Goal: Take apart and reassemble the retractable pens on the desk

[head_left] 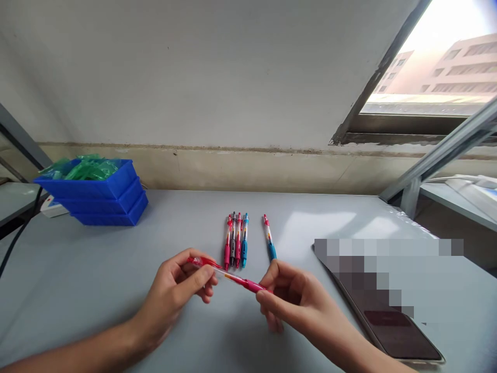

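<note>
A pen with a red clip end and a pink grip (233, 278) is held between both hands, above the grey table (186, 217). My left hand (186, 282) pinches its red clip end. Thumb and fingers of my right hand (285, 298) are closed on its pink grip end. Beyond the hands, several pens lie side by side: pink ones (227, 248), a grey one (233, 246) and a blue one (244, 246). Apart from them, to the right, is a pen with a red top and a blue grip (268, 235), its lower end close behind my right hand.
Stacked blue bins (112, 194) with green plastic bags (91, 168) in the top one stand at the back left. A dark phone-like device (404, 331) lies at the right, partly pixelated. Metal posts (438, 150) and a wall bound the table.
</note>
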